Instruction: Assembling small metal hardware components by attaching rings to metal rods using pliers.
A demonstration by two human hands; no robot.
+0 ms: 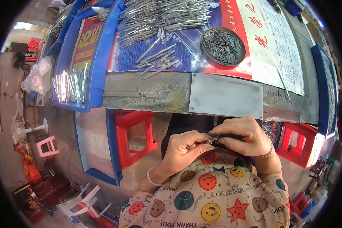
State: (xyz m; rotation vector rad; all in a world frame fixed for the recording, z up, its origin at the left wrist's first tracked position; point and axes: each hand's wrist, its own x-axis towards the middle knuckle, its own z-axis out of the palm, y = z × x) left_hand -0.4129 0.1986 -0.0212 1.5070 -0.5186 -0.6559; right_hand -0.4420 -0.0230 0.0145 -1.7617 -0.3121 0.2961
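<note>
My left hand (188,146) is closed, thumb against fingers, around a small shiny metal part (213,140). From the other side my right hand (242,136) pinches at the same part with thumb and forefinger. Both hands meet in front of my body, just below the bench edge. The fingers cover most of the part, so its full shape cannot be made out. Beyond the hands, several loose slim metal pieces (158,60) lie on the bench, with a large heap of similar pieces (161,17) behind them. To their right sits a round bowl (206,54) of short dark metal pins (224,45).
A flat metal plate (226,95) is fixed at the bench's front edge. At left stands a blue bin (97,76) with upright slim metal pieces (72,85). Another blue tray (116,167) and red stools (135,138) are below. A thin rod (283,83) lies at right.
</note>
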